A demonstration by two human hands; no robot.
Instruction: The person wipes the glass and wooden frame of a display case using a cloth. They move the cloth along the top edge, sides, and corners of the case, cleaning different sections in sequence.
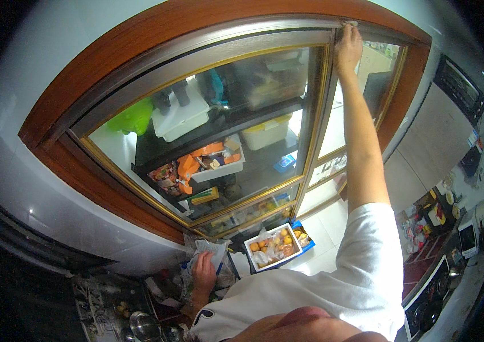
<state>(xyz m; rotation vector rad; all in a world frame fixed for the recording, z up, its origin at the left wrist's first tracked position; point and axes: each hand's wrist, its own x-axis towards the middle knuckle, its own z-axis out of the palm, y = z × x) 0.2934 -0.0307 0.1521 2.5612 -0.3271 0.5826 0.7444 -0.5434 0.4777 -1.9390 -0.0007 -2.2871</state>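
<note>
My right hand [349, 49] is raised at the top of a sliding glass door's frame [233, 40], its fingers closed on a small pale cloth [349, 23] pressed to the metal top rail. Only a little of the cloth shows. Low in the view, my left hand [203, 271] is at a crumpled whitish sheet [214, 247], cloth or paper. Whether its fingers grip the sheet is not clear. A brown wooden surround [148, 32] runs around the door, and gold-coloured trim edges its glass panes.
Behind the glass, a dark shelf [225, 122] holds plastic bins. A white box of round orange fruit [274, 248] stands on the floor below. At right are wall cabinets [430, 132], a black oven [460, 87] and a cooktop [428, 299]; a metal bowl [143, 325] sits at lower left.
</note>
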